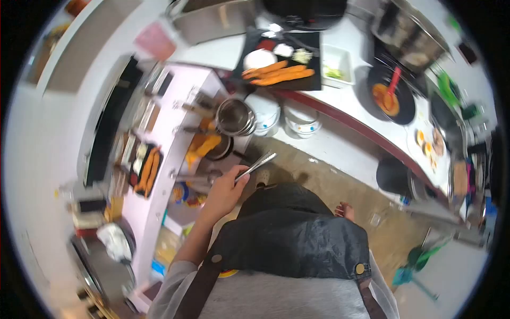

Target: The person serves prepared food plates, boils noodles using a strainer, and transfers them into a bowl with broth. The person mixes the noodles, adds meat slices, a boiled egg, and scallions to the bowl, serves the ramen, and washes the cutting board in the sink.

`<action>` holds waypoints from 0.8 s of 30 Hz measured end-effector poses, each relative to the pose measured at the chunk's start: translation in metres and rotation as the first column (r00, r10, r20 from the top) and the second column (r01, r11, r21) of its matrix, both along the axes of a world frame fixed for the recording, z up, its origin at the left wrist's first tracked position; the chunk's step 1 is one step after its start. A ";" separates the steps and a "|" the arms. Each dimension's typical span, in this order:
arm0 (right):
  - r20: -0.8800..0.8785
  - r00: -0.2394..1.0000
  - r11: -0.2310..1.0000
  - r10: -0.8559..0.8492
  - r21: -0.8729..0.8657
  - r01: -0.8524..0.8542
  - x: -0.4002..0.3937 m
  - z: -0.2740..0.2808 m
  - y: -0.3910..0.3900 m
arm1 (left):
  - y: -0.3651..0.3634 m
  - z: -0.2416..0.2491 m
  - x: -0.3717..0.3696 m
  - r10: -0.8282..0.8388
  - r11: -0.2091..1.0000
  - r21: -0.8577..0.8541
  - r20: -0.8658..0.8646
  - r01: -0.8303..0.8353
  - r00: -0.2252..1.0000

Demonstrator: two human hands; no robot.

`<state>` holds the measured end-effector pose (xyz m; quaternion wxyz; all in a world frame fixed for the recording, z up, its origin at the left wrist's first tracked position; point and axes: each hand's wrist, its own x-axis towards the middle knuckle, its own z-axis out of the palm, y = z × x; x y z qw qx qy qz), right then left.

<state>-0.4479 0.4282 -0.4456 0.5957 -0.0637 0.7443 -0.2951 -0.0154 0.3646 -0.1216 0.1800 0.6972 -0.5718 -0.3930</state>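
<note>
Left of centre, I saw the left hand [231,185] with its fingers closed around steel tongs [259,164], tips out over the floor [326,176]. A slack grip could have dropped them there; a careless swing could have clipped the steel pot [234,116] just above. The right hand [345,211], right of centre, hung loose, seemingly empty, beside the apron [297,239].
</note>
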 end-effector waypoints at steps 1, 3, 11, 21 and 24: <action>-0.034 0.990 0.990 0.136 -0.020 -0.137 -0.007 -0.001 -0.013 | 0.015 -0.003 0.000 0.060 0.998 -0.009 0.012 -0.060 0.998; -0.090 0.912 0.913 0.400 -0.053 -0.405 -0.022 -0.014 -0.038 | 0.046 -0.009 0.003 0.170 0.985 -0.041 0.053 -0.168 0.984; -0.065 0.676 0.679 0.734 0.102 -0.727 0.022 -0.043 -0.105 | 0.201 -0.018 0.037 0.708 0.704 -0.252 0.171 -0.664 0.685; -0.030 0.534 0.533 0.845 -0.038 -0.845 0.117 -0.026 -0.057 | 0.261 0.023 0.144 0.928 0.372 -0.458 0.212 -0.808 0.306; 0.014 0.585 0.585 0.811 0.002 -0.811 0.100 -0.097 -0.032 | 0.296 0.020 0.206 0.922 0.364 -0.593 0.338 -0.718 0.188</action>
